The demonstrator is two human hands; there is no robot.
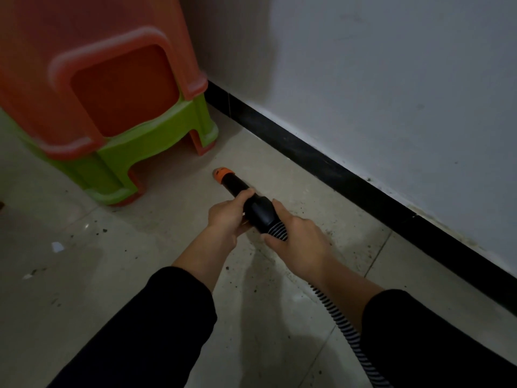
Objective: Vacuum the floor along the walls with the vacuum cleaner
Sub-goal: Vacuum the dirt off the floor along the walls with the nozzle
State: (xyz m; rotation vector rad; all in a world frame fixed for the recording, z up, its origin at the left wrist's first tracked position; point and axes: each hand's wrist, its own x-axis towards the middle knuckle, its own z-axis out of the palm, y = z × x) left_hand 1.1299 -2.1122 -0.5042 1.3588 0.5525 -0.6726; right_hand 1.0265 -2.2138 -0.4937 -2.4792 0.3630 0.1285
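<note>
Black plastic forms the vacuum nozzle (236, 184), held low at the centre of the frame with its orange tip (222, 173) at or just above the pale tiled floor (140, 275); contact cannot be told. The tip lies between the stacked stools (112, 93) in the upper left and the dark skirting board (335, 169), which runs diagonally toward the lower right under the white wall (391, 79).

The left hand (226, 219) curls its fingers over the front of the tube. The right hand (299, 242) wraps the thicker rear collar where the ribbed hose (345, 329) joins, and the hose trails to the bottom edge.

By my reading, the work is mid-pass along this wall, heading for the corner behind the stools. Dark specks (303, 211) lie on the tiles near the skirting, right of the hands, so that strip looks unfinished. The next move probably calls for steering the tip closer to the skirting and sweeping along it, while keeping clear of the stool legs.

No brand, label or writing can be read anywhere.
</note>
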